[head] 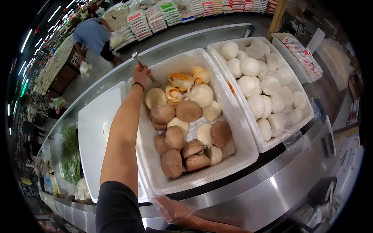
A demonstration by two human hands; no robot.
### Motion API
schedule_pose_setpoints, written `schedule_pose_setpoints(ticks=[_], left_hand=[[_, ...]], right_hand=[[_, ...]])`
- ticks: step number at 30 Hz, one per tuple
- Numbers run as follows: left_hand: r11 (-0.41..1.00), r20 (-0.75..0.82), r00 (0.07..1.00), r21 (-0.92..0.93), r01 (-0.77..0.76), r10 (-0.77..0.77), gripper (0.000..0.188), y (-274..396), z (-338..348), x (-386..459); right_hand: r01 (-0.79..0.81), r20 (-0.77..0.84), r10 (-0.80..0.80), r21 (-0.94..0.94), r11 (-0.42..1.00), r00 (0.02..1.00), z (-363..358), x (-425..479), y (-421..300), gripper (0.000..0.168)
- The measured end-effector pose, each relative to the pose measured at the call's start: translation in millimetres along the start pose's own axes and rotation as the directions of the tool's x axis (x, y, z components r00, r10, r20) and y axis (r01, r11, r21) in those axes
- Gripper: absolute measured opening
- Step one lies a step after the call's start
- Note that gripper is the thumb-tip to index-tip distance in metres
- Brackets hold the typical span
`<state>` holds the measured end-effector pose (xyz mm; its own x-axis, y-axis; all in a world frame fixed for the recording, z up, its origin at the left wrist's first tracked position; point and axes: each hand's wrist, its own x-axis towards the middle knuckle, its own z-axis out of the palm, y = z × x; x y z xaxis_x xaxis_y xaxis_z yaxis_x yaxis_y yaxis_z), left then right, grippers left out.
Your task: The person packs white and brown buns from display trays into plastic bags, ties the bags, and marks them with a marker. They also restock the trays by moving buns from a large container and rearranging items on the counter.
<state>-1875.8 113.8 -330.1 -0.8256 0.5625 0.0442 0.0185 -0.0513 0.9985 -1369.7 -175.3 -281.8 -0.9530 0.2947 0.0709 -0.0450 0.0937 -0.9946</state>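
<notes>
My left hand (141, 76) is shut on a pair of metal tongs (156, 83) at the far left corner of a white foam box (201, 186). The tips of the tongs point down inside the box, next to a pale round bun (156, 98); whether they touch it, I cannot tell. Brown buns (172, 163), pale buns and several yellow-orange rolls (180, 81) lie in this box, some in clear film. Low in the view, my right hand (172, 209) is covered by clear thin plastic, a glove or a bag, in front of the box's near edge.
A second foam box (262, 147) full of white buns (250, 67) stands to the right. White foam lids (96, 139) lie left, beside bagged green vegetables (70, 154). A steel counter edge (247, 195) runs in front. Beyond, a person (93, 33) bends near stacked sacks (140, 24).
</notes>
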Motion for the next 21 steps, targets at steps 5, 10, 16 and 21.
schedule_pose_setpoints(ticks=[5, 10, 16, 21], left_hand=[[0.998, -0.162, 0.986, 0.034, 0.057, -0.051, 0.022, -34.9, 20.6, 4.3], [0.927, -0.152, 0.983, 0.374, -0.040, 0.104, 0.035, -22.3, -8.2, -11.7], [0.967, -0.042, 0.990, 0.223, -0.121, 0.134, 0.027, 55.1, -80.9, -110.9], [0.926, -0.157, 0.983, 0.376, -0.030, 0.096, 0.016, 45.4, -221.6, -240.6]], right_hand=[[0.067, -0.040, -0.080, -0.264, 0.962, 0.996, -2.4, 0.8, 1.9, 0.040], [-0.021, 0.036, 0.031, -0.260, 0.965, 0.999, 19.6, -9.0, 18.5, 0.042], [-0.081, -0.175, 0.046, -0.199, 0.977, 0.983, 20.4, -6.1, 11.3, 0.035], [-0.067, -0.190, 0.017, -0.259, 0.963, 0.982, 24.2, -3.8, -10.8, 0.032]])
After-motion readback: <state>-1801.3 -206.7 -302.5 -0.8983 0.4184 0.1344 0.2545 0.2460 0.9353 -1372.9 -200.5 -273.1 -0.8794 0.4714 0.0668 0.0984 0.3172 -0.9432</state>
